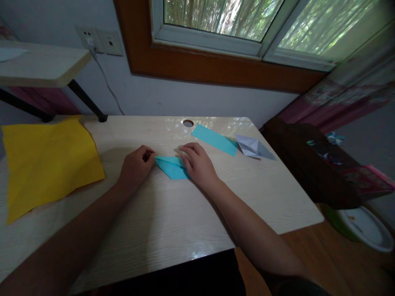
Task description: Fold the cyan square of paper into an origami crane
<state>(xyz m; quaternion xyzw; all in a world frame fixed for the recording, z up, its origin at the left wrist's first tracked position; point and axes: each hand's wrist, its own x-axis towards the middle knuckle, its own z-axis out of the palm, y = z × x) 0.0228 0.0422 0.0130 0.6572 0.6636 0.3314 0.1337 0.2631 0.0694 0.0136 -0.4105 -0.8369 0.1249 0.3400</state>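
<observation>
Pale desk (pixel 173 222) under a window: left hand (pixel 135 166) pinches the tip of a part-folded blue paper (pixel 171 167), right hand (pixel 199 164) pressing it flat, several folds made, shape unfinished; beyond it, blue strip (pixel 214 139), finished white model (pixel 254 147).

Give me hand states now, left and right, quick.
Left hand: fingers pinched on the left tip of the folded blue paper.
Right hand: open, fingers pressing flat on the same paper.
</observation>
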